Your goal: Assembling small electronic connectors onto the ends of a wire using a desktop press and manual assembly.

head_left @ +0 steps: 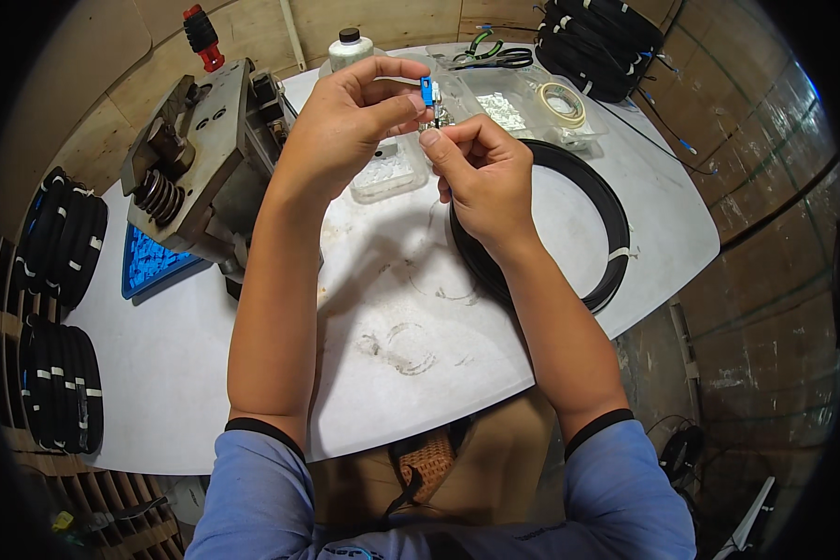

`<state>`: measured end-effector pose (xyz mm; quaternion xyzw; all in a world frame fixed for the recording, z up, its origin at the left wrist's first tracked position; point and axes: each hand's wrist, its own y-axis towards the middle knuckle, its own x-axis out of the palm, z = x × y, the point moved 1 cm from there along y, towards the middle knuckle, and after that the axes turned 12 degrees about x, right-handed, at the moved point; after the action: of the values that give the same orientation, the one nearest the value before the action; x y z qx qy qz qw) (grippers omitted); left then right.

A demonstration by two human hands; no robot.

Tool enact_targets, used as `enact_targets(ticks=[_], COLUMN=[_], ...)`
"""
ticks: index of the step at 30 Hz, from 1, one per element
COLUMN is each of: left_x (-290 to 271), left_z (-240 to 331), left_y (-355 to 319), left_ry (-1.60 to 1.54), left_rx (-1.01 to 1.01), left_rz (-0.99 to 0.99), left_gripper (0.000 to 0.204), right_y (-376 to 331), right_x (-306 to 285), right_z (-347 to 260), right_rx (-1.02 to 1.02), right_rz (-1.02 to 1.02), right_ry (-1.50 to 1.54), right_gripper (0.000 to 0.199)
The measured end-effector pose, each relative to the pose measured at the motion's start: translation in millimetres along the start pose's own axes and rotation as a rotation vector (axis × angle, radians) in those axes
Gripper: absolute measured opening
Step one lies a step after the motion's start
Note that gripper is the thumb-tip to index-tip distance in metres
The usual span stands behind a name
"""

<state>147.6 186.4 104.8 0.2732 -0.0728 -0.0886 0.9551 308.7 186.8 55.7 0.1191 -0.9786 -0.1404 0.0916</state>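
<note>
High over the table my left hand point(355, 112) is closed, its thumb and fingers pinching a small blue cable connector point(427, 91). A small white part point(436, 91) sits against the connector's right side. Just below and to the right, my right hand point(485, 177) pinches a thin black cable point(437, 122) between thumb and forefinger. The cable's tip rises to the connector; whether it is inside cannot be made out. Beneath my right hand lies a coil of black cable point(616, 215) with a white tie, its left part hidden by my wrist.
A metal press point(205, 140) stands at left, beside a blue tray point(159, 287) of blue pieces. Clear boxes point(383, 194) of small parts and a tape roll point(562, 105) lie behind my hands. Scissors point(509, 58), a white bottle point(350, 54) and cable coils point(597, 47) are farther back.
</note>
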Motion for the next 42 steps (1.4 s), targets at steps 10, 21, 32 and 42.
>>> enact_targets(ticks=[10,21,32,42], left_x=[1.3,2.5,4.0,2.5], left_z=[1.3,3.4,3.9,3.7], left_y=[0.4,-0.5,-1.0,-0.7], left_ry=[-0.014,0.025,0.021,-0.021], left_rx=[0.011,0.015,0.001,0.016], left_rz=[-0.009,-0.032,0.007,0.01], left_gripper=[0.033,0.036,0.035,0.032], right_y=[-0.7,-0.9,-0.8,-1.1], right_x=[0.2,0.4,0.3,1.6], right_z=[-2.7,-1.7,-2.2,-0.7], right_rx=[-0.022,-0.021,-0.033,-0.032], right_rz=[0.05,0.043,0.035,0.027], right_ry=[-0.018,-0.01,-0.012,0.003], right_gripper=[0.017,0.017,0.018,0.016])
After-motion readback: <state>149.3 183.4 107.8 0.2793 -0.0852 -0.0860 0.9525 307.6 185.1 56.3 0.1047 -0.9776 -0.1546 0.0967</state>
